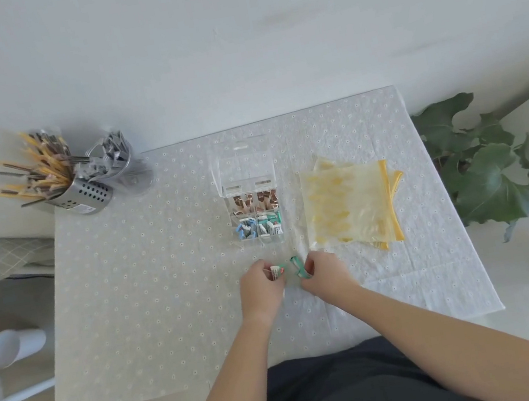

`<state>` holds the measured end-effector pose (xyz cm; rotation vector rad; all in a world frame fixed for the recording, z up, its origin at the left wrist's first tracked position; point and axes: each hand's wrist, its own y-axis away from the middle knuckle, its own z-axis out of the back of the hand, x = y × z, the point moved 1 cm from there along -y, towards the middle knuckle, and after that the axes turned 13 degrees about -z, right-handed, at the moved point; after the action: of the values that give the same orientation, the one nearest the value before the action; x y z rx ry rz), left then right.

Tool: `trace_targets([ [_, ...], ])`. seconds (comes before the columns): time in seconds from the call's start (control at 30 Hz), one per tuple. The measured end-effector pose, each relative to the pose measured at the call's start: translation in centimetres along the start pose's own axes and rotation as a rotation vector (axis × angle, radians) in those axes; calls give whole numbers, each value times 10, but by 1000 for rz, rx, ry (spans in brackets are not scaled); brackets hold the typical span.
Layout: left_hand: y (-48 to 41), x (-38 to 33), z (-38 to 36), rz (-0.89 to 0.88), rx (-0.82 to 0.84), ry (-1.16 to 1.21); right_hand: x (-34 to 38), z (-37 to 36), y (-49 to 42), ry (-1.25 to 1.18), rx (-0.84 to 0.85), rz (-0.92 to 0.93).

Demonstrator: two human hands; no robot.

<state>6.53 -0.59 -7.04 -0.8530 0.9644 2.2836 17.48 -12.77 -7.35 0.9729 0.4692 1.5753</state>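
My left hand [260, 286] pinches a small white and green packet [278, 271] just above the table. My right hand [324, 274] pinches another small green packet [297, 266] beside it; a narrow gap separates the two packets. Beyond the hands stands a clear plastic organiser box [256, 217] with its lid [243, 165] swung open toward the wall. Its far compartments hold brown packets, the near ones blue and green packets.
Yellow-edged zip bags [350, 205] lie in a stack right of the box on the dotted tablecloth [151, 280]. Two metal utensil holders [85, 190] with chopsticks and cutlery stand at the far left corner. A white cup [16, 345] lies left of the table, a plant [493, 164] to its right.
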Motion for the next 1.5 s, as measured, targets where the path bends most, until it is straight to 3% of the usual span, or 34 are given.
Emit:
trace_targets([
  [0.13, 11, -16, 28, -116, -62, 120, 5, 15, 17, -242, -41, 74],
  [0.33, 5, -64, 76, -308, -302, 249, 31, 49, 41, -514, -115, 143],
  [0.53, -28, -78, 79, -393, -271, 185, 67, 65, 38, -621, -199, 242],
  [0.83, -45, -67, 65, -411, -155, -48, 86, 56, 12, -219, -278, 269],
  [1.07, -62, -63, 71, -490, -30, -274, 102, 66, -2, 83, -161, 235],
  [1.27, -68, -69, 80, -465, 11, -176, 106, 71, -17, 76, -85, 205],
  [1.5, -71, -68, 77, -461, 148, -217, 113, 80, -18, 329, 33, 263],
])
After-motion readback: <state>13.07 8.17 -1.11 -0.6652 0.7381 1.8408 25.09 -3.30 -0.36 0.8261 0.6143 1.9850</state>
